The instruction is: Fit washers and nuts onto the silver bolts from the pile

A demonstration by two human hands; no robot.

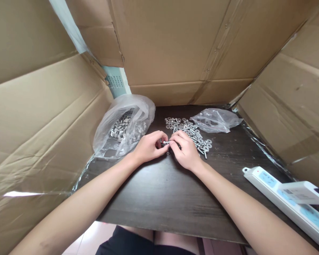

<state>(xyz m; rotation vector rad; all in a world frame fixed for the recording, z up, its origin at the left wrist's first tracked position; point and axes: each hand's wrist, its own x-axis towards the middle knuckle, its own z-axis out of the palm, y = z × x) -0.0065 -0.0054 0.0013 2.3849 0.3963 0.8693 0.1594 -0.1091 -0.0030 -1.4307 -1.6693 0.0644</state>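
Both of my hands meet over the middle of the dark table. My left hand (152,146) pinches the head end of a small metal bolt (165,142) between thumb and fingers. The fingers of my right hand (184,148) close on the bolt's other end; whether a nut or washer sits there is hidden by the fingertips. Just behind and right of my right hand lies a loose pile of bolts, nuts and flat washers (195,134). A small ring-like metal piece (168,153) rests on the table below my fingertips.
An opened plastic bag (146,106) with several metal fasteners (120,129) inside stands at left. A second, crumpled plastic bag (218,119) lies back right. A white power strip (279,198) with a plug runs along the right. Cardboard walls (175,42) enclose the table (162,198).
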